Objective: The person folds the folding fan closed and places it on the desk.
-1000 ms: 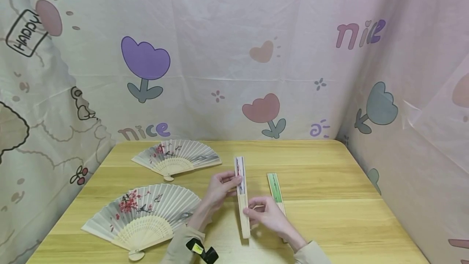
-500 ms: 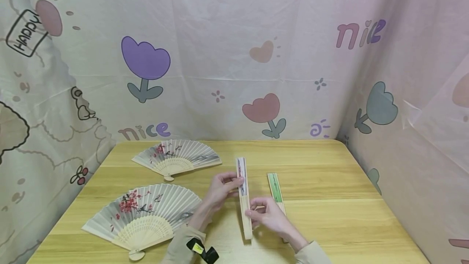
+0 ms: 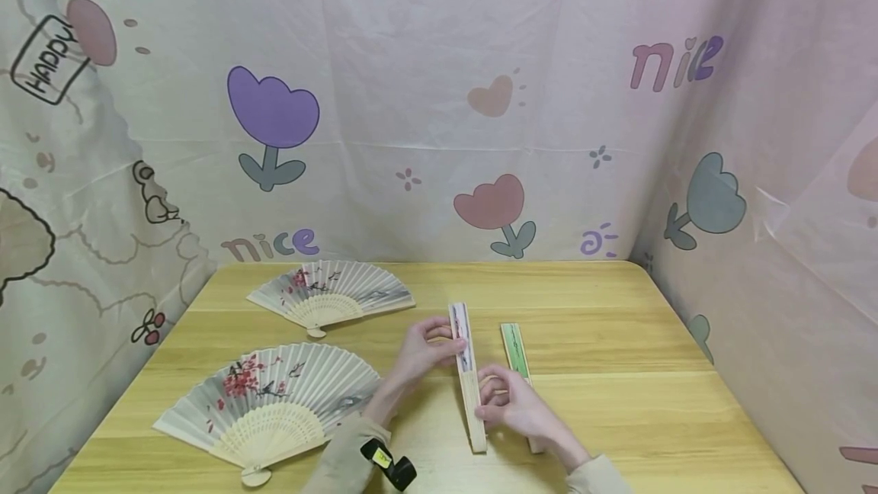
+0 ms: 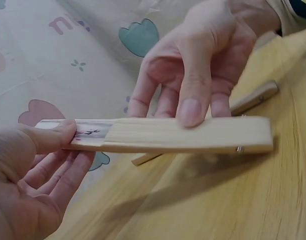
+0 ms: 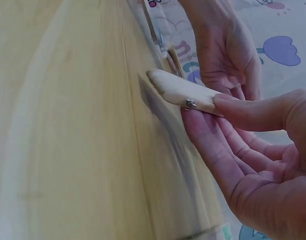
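I see the left hand (image 4: 28, 180) pinching the folded fan (image 4: 158, 135) by its printed end, thumb on top; the right hand (image 4: 208, 55), upper right, rests its thumb on the plain wood. From my remote post: fan raised over the bench (image 4: 243, 210), shadow below, slim wooden stick (image 4: 258, 96) behind, patterned cloth (image 4: 98, 60) beyond.

Wooden table (image 3: 617, 410) with crosswise grain. Behind the table hangs a pale printed cloth (image 3: 384, 59): a purple tulip (image 3: 274, 109) above the table's far edge, toward the left; a red tulip (image 3: 490, 203) above that edge, right of its middle. Left of the table, a framed HAPPY sign (image 3: 52, 59); right, a grey-blue tulip (image 3: 716, 195).
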Demonstrator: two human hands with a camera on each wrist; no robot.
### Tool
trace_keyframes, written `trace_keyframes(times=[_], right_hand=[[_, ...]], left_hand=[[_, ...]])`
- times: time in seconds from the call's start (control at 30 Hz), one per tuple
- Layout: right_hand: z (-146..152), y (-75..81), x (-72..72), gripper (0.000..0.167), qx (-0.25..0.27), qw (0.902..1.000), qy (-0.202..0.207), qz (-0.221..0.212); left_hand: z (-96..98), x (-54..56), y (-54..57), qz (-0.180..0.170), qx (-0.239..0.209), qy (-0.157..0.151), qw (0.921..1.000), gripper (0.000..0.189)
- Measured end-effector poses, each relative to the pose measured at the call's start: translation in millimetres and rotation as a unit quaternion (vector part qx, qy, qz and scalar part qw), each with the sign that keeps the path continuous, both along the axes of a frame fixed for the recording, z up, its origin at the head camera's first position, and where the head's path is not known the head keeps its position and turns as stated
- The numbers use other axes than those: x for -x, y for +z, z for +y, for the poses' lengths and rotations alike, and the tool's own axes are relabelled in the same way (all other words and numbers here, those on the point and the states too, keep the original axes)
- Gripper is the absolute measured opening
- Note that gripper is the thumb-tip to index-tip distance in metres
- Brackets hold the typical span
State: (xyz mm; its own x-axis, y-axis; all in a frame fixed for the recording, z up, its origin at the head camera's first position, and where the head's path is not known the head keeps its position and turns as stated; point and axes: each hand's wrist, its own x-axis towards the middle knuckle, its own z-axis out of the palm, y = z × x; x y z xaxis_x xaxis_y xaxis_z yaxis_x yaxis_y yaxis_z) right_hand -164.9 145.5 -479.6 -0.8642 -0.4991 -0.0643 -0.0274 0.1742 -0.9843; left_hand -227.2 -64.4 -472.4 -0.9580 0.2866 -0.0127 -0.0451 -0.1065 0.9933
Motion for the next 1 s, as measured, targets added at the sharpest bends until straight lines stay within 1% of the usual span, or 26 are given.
trace_keyframes(times=[0.13,0.2,0.3,0.37,0.5,0.63,0.8,1.0], right_hand=[[7.5,-0.3,0.8,0.050,0.001,0.9998,0.003,-0.017],[10.7,-0.2,1.8,0.049,-0.004,0.9998,0.004,-0.017],[14.5,0.4,3.5,0.049,-0.018,0.9998,0.007,-0.006],[16.8,0.7,4.7,0.048,-0.035,0.9993,0.009,0.011],[20.6,2.3,6.0,0.045,-0.064,0.9970,0.003,0.042],[23.4,4.3,5.9,0.044,-0.075,0.9960,-0.010,0.047],[24.1,4.4,5.5,0.048,-0.092,0.9942,-0.026,0.049],[24.8,2.1,6.0,0.047,-0.118,0.9904,-0.035,0.063]], left_hand=[[2.4,2.6,-0.7,0.017,0.019,-0.025,0.9993,0.050],[3.9,3.9,-0.8,0.023,0.026,-0.038,0.9987,0.050],[6.8,6.8,-2.1,0.027,0.034,-0.050,0.9978,0.050],[9.5,9.0,-3.3,0.025,0.040,-0.050,0.9976,0.049],[14.7,12.9,-6.6,0.009,0.041,-0.046,0.9981,0.048],[19.3,16.5,-10.3,-0.001,0.044,-0.046,0.9980,0.047],[24.1,20.0,-14.1,-0.010,0.052,-0.041,0.9977,0.044],[27.8,23.2,-16.3,-0.008,0.070,-0.042,0.9966,0.043]])
